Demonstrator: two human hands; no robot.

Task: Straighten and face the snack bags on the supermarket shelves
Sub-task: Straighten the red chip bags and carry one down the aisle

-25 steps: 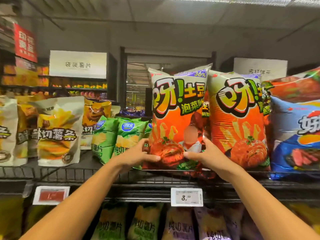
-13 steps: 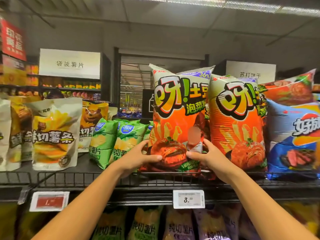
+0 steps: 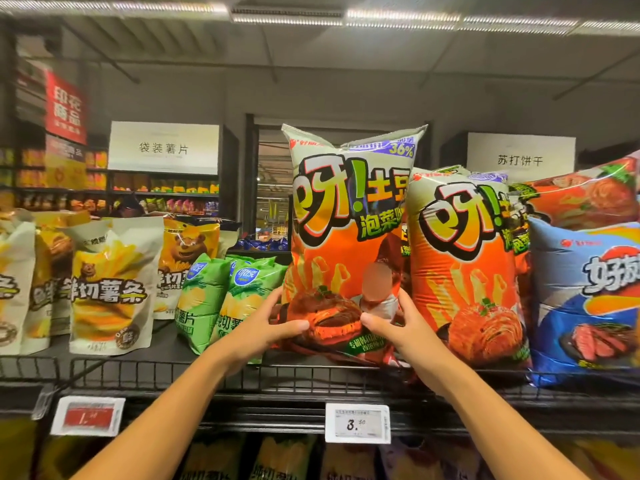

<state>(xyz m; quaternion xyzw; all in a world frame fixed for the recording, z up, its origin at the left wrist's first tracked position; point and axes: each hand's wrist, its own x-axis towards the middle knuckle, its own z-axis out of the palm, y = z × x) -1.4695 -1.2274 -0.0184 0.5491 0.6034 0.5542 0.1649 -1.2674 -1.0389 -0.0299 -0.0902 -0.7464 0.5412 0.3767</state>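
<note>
The tall orange snack bag is standing upright on the wire shelf, and both hands are gripping its lower part from either side; the left hand is wrapping around its lower left edge with the thumb pressing across the front, and the right hand is clasping its lower right edge, thumb likewise lying on the front, fingers tucking behind. The bag's face is showing big "呀!土豆" lettering, green "泡菜" beneath, and "36%" in the purple top corner. Touching this bag's right side, a second orange bag of the same print is standing, and beyond that one a blue bag is leaning. Left of the held bag, two green bags are tilting, and further left a white pouch is reading "纯切薯条". Directly below the held bag, a white price tag is showing "3.50"; a red price tag is hanging well to its left. Behind, aisle signs are reading "袋装薯片" and "苏打饼干".
</note>
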